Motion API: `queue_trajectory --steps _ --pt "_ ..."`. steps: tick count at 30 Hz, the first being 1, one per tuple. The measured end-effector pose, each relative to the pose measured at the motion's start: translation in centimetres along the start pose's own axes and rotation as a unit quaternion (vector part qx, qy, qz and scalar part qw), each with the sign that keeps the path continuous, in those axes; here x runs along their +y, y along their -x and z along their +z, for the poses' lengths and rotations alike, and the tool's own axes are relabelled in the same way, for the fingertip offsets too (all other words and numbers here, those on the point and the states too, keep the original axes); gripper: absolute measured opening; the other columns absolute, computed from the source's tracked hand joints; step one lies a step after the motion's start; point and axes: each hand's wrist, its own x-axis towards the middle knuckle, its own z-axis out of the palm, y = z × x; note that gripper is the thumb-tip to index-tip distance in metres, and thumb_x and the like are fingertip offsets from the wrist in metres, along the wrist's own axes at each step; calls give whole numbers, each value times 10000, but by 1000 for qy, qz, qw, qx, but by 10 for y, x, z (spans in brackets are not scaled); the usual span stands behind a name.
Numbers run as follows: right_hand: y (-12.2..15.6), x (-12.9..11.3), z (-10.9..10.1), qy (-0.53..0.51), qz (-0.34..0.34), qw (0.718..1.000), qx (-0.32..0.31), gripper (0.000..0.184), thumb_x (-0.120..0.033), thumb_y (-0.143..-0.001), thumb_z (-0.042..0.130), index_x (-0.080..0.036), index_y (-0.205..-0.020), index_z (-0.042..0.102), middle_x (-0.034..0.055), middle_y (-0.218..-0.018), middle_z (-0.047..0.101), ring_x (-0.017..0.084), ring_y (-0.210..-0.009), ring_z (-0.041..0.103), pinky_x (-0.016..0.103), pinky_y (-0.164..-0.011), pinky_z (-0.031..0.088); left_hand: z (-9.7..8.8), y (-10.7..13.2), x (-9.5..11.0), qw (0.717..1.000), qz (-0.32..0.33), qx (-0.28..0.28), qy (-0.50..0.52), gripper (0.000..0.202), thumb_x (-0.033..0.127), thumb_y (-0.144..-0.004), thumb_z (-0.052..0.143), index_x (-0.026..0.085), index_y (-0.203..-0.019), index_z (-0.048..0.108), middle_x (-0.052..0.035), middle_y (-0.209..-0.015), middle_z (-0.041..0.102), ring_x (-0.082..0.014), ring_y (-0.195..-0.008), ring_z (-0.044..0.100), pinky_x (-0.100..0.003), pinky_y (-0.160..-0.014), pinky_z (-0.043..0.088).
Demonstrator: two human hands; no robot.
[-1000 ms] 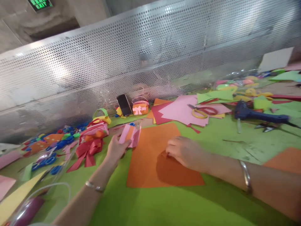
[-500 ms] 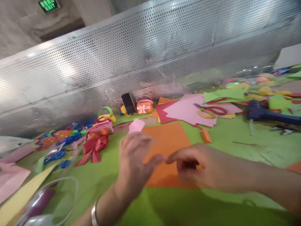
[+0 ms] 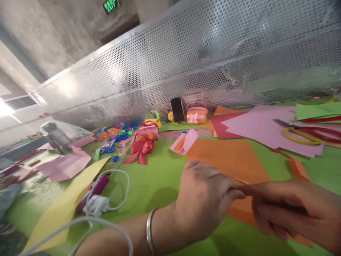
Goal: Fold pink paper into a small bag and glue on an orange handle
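My left hand [image 3: 205, 199] is curled closed over the near edge of an orange paper sheet [image 3: 226, 156]. Its fingertips meet the outstretched index finger of my right hand [image 3: 290, 209], whose other fingers are curled under. A thin pale sliver [image 3: 241, 182] shows just above where the fingertips meet; I cannot make out what it is or whether it is held. A folded pink paper piece with an orange inside [image 3: 183, 142] lies on the green table cover [image 3: 160, 177] beyond the sheet, apart from both hands.
Pink and red sheets [image 3: 261, 124] with yellow-handled scissors [image 3: 301, 135] lie far right. A phone [image 3: 177, 109], a small orange gift box [image 3: 196, 115] and a red bow [image 3: 140, 151] stand by the perforated metal wall. A white cable with charger [image 3: 98, 204] and a yellow sheet [image 3: 66, 202] are near left.
The pink folded piece has left my left hand and now lies on the table. Both hands drew closer to me and met. The view swung left.
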Motion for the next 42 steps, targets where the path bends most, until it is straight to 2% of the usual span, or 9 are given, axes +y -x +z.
queue_trajectory --steps 6,12,18,24,31,33,36,39,42 --pt "-1 0 4 -23 29 998 -50 357 -544 -859 447 -290 -895 695 79 -733 659 237 -645 580 369 -582 440 7 4 0 988 74 -91 -101 320 302 -967 459 159 -715 596 -10 -661 619 -161 -620 548 -340 -624 376" --pt "-7 -10 -2 -125 64 988 -60 419 -491 -762 509 -217 -1035 671 58 -741 678 188 -594 589 320 -549 450 13 6 3 985 112 -61 -115 228 194 -933 475 160 -729 571 -17 -651 600 -170 -608 536 -343 -635 382" --pt "-10 2 -37 205 38 968 141 281 -457 -837 464 -227 -815 626 67 -758 680 215 -684 606 344 -619 420 9 -8 -12 992 -78 -94 -34 242 210 -964 447 170 -818 636 -40 -753 680 -177 -752 616 -308 -733 453" --pt "-17 14 -29 324 41 940 96 122 -145 -729 538 -213 -631 519 45 -665 624 195 -614 527 302 -564 285 8 -15 -41 960 -163 -208 -87 220 268 -919 535 166 -1051 679 -103 -1067 713 -250 -996 647 -371 -869 487" --pt "12 -18 -45 364 -8 931 -10 206 -32 -665 509 -195 -540 523 -21 -530 541 95 -473 417 270 -486 251 12 -14 -41 928 -178 -296 -142 369 320 -917 541 166 -1246 609 -125 -1248 624 -303 -1157 576 -461 -1005 438" --pt "27 -28 -65 362 -31 931 -4 209 -144 -800 510 -217 -633 614 -26 -602 608 108 -548 522 253 -532 346 13 -14 -41 925 -174 -302 -149 394 323 -932 516 166 -1288 583 -131 -1282 605 -303 -1183 558 -470 -1023 426" --pt "38 -26 -82 402 -96 903 117 356 -398 -953 395 -254 -1004 717 37 -1019 722 220 -953 650 361 -808 485 14 -13 -43 925 -159 -306 -158 421 315 -960 459 216 -1363 526 -131 -1389 536 -315 -1278 488 -503 -1060 387" --pt "39 -4 -63 425 -108 889 133 520 -457 -980 346 -163 -1340 579 137 -1429 520 321 -1275 515 523 -1020 439 15 -11 -45 925 -140 -310 -169 423 294 -976 416 266 -1390 503 -124 -1444 496 -329 -1315 457 -539 -1069 364" --pt "55 21 -21 429 -118 892 85 629 -568 -935 456 -220 -1458 423 83 -1476 452 291 -1317 480 487 -1059 447 16 -11 -45 926 -122 -311 -177 423 283 -978 415 258 -1389 510 -131 -1435 511 -331 -1293 485 -531 -1059 380"
